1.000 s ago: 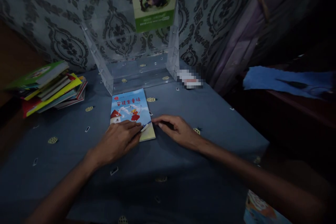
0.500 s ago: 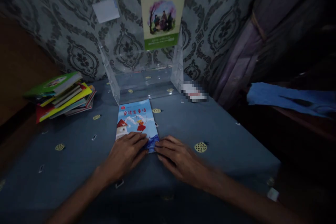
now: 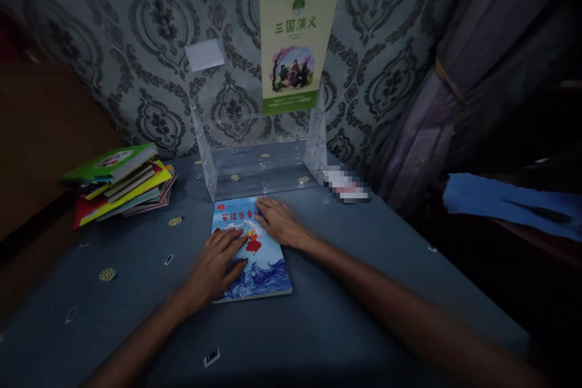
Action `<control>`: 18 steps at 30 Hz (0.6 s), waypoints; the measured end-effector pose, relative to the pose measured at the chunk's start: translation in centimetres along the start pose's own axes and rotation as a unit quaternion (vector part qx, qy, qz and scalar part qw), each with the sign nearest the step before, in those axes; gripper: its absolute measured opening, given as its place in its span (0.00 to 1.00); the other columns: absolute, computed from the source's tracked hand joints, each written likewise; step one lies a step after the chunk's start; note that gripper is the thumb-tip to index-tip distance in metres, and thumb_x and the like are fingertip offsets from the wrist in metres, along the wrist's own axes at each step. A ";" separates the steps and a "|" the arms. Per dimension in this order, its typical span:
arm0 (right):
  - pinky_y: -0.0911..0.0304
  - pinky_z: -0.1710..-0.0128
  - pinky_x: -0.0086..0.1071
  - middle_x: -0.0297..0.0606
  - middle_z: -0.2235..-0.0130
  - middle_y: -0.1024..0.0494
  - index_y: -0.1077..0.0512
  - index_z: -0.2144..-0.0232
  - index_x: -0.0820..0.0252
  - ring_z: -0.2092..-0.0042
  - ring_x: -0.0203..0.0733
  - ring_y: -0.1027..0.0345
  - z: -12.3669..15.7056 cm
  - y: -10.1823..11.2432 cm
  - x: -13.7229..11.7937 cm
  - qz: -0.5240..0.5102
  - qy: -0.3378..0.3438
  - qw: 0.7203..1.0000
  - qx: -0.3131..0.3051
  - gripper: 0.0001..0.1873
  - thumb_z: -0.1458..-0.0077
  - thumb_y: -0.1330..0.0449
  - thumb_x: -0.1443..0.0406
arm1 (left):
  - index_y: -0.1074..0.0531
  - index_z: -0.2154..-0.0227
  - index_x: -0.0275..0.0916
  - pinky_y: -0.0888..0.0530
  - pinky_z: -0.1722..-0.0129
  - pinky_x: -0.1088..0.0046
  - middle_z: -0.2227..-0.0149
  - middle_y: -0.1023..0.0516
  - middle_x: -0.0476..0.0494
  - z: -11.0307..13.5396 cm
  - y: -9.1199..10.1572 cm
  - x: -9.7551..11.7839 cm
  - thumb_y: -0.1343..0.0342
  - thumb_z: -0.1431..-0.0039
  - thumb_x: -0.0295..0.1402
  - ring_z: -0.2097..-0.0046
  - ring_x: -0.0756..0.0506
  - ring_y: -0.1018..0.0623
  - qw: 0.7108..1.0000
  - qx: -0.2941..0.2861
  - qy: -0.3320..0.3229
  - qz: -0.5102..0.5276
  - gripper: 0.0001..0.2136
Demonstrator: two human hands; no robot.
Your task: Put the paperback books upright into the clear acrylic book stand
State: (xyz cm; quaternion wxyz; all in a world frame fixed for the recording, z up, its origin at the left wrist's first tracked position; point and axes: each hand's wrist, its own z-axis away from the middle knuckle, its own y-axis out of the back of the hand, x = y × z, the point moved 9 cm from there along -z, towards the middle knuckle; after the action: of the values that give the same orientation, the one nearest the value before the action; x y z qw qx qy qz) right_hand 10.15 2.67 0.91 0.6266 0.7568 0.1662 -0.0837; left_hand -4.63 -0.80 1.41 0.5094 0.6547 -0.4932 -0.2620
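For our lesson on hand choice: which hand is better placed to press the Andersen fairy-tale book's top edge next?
Probably the right hand: it lies near the top of the Andersen fairy-tale book, while the left hand rests lower, toward its left side.

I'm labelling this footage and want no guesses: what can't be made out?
In the head view:
Blue paperback book: cover partly hidden under the left hand, title's end under the right hand.
White-and-pink item beside the clear plastic rack: pixelated.
Flat blue sheet: cut off by the right edge.
Upright cream-and-green book: lowest print too small.
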 end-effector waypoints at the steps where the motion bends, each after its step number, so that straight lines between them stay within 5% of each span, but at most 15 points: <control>1: 0.49 0.35 0.45 0.53 0.37 0.34 0.34 0.41 0.68 0.35 0.50 0.44 -0.7 -0.1 0.5 0.001 -0.006 1.000 0.005 0.23 0.35 0.50 0.64 | 0.37 0.39 0.41 0.36 0.39 0.50 0.39 0.31 0.37 0.1 -0.1 0.1 0.53 0.32 0.39 0.38 0.38 0.33 1.000 0.000 0.002 0.000 0.21; 5: 0.48 0.35 0.45 0.51 0.37 0.34 0.35 0.41 0.66 0.35 0.49 0.43 -1.4 -0.3 1.5 -0.004 0.000 0.999 0.032 0.23 0.35 0.51 0.63 | 0.37 0.39 0.39 0.36 0.39 0.53 0.38 0.34 0.36 -0.1 -0.5 -1.2 0.53 0.32 0.42 0.37 0.38 0.34 1.000 -0.005 0.025 -0.002 0.22; 12: 0.51 0.34 0.47 0.54 0.36 0.38 0.36 0.39 0.70 0.34 0.52 0.46 -0.9 -1.1 2.1 -0.033 -0.001 0.999 0.034 0.26 0.35 0.51 0.61 | 0.34 0.43 0.33 0.36 0.39 0.54 0.39 0.33 0.30 -3.1 0.0 -8.2 0.52 0.34 0.40 0.38 0.35 0.33 0.988 -0.008 0.146 -0.056 0.22; 18: 0.48 0.34 0.46 0.49 0.36 0.35 0.40 0.37 0.64 0.35 0.47 0.43 -1.2 -1.2 3.5 -0.124 0.015 0.991 0.054 0.27 0.34 0.55 0.60 | 0.31 0.45 0.34 0.34 0.42 0.55 0.43 0.28 0.32 -8.2 -1.6 -4.9 0.53 0.33 0.35 0.42 0.37 0.29 0.994 -0.033 0.068 -0.083 0.18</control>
State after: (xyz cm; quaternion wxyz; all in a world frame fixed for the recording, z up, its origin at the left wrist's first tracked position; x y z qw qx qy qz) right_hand 12.86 4.59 -1.11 0.5674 0.7640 0.2634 -0.1581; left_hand 1.09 7.00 2.00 0.5394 0.6926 -0.3924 -0.2746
